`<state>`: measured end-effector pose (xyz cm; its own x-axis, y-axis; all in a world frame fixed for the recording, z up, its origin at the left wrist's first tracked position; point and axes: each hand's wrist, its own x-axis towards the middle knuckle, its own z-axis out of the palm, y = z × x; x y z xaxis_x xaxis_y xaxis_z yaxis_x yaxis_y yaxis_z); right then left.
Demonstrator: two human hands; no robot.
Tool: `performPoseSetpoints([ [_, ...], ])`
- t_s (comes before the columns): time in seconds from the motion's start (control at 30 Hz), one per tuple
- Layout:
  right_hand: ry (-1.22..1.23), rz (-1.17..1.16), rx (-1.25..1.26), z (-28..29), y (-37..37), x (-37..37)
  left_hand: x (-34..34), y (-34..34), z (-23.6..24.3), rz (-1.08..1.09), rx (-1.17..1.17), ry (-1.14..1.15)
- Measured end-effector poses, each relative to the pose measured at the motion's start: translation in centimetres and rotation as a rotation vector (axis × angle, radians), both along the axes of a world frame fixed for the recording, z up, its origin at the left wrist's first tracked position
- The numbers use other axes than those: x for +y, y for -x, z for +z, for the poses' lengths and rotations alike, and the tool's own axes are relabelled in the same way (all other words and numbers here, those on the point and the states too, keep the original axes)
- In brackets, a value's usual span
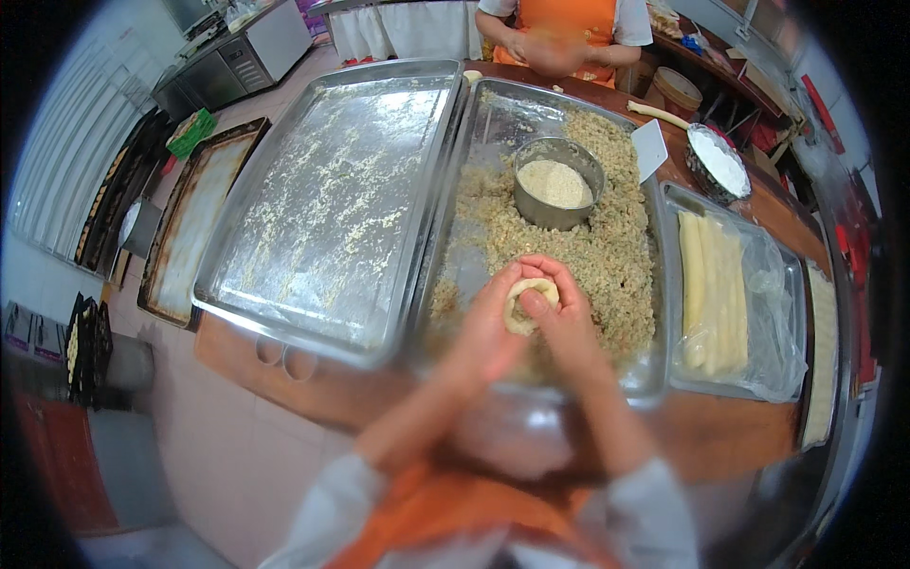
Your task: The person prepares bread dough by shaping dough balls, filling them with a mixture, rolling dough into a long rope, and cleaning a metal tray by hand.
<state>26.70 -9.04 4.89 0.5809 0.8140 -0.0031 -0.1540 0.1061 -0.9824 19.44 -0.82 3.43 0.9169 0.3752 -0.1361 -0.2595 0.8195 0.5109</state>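
Observation:
A small round of pale dough [518,321], cupped open like a little bowl, sits between my two hands. My left hand [490,318] curls around its left side, while my right hand [566,318] wraps the other side with the thumb pressed into the hollow. Some filling seems to lie inside, mostly covered by the thumb. Both hands hover over the near part of a metal tray [441,228] spread with crumbly greenish-brown filling [616,237]. On that filling, just beyond my hands, stands a round metal bowl [559,218] of pale, fine grains.
To the left lies a large metal tray [313,199] scattered with pale seeds. At right, a smaller tray [675,365] holds long dough strips [711,294] under plastic. Behind it are a white scraper [648,150] and a bowl of white flour [718,163]. Across the table stands a person in an orange apron [569,24].

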Motion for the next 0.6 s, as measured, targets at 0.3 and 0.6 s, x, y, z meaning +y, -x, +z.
performPoseSetpoints([
  [0.3, -0.024, -0.058, -0.146, -0.2, -0.1, -0.4, -0.2, -0.6, 0.2, 0.017, -0.016, 0.012],
  [0.6, -0.052, 0.092, -0.219, 1.7, -0.5, -2.8, 0.2, -0.2, 2.8, -0.14, 0.186, -0.007],
])
